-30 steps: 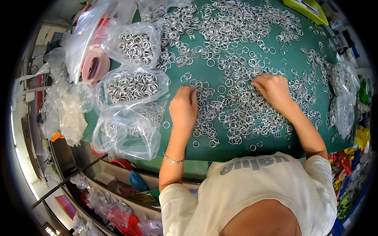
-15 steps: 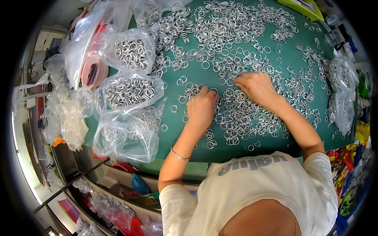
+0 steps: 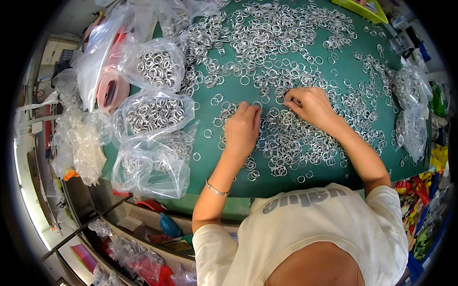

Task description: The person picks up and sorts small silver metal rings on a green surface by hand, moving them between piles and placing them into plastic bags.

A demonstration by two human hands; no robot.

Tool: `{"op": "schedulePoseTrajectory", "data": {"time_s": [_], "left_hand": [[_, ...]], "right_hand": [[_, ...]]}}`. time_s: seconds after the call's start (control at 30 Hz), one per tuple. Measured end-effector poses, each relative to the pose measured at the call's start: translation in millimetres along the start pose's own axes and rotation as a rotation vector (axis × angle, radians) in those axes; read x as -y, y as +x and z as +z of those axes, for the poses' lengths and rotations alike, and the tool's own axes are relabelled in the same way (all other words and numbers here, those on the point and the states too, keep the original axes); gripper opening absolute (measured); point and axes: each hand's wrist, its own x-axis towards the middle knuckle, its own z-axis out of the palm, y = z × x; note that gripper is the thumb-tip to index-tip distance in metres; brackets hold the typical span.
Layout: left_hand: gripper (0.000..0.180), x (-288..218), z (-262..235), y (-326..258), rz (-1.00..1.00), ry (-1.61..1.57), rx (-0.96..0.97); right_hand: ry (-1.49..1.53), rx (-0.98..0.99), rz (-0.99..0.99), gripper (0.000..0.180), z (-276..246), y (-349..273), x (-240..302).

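Silver metal rings [image 3: 286, 143] lie in loose heaps on a green tabletop [image 3: 202, 102]. My left hand [image 3: 242, 127], with a bangle at its wrist, rests over a small cluster of rings [image 3: 225, 114]. Its fingers are pressed together and hide whatever is between them. To its right, my right hand [image 3: 312, 106] is closed in a pinch, its fingertips at a metal ring [image 3: 279, 100] on the upper edge of the nearer heap. A short gap with a few rings in it separates the two hands.
Clear plastic bags of rings [image 3: 155, 114] line the left side, near a pink tape dispenser [image 3: 112, 90]. More bagged rings [image 3: 411, 121] sit at the right edge. A yellow-green tray [image 3: 362, 9] stands far right. Below the table is a shelf [image 3: 138, 217] with bags.
The view has shifted slightly, so the table's contents sit a little further left. My left fingers have drawn slightly back from the rings; my right hand stays pinched in nearly the same place.
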Motion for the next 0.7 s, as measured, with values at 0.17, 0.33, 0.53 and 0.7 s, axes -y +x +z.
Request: {"op": "schedulePoseTrajectory", "data": {"time_s": [0.17, 0.33, 0.53, 0.7], "left_hand": [[0.009, 8, 9, 2, 0.05, 0.17, 0.038], [0.012, -4, 3, 7, 0.027, 0.089, 0.087], [0.011, -13, 10, 26, 0.016, 0.194, 0.294], [0.008, -14, 13, 34, -0.011, 0.163, 0.383]], "right_hand": [[-0.227, 0.009, -0.124, 0.011, 15, 5, 10], [0.026, 0.078, 0.005, 0.015, 2, 4, 2], [0.913, 0.202, 0.411, 0.013, -23, -4, 3], [0.858, 0.189, 0.341, 0.013, -17, -15, 0]]}}
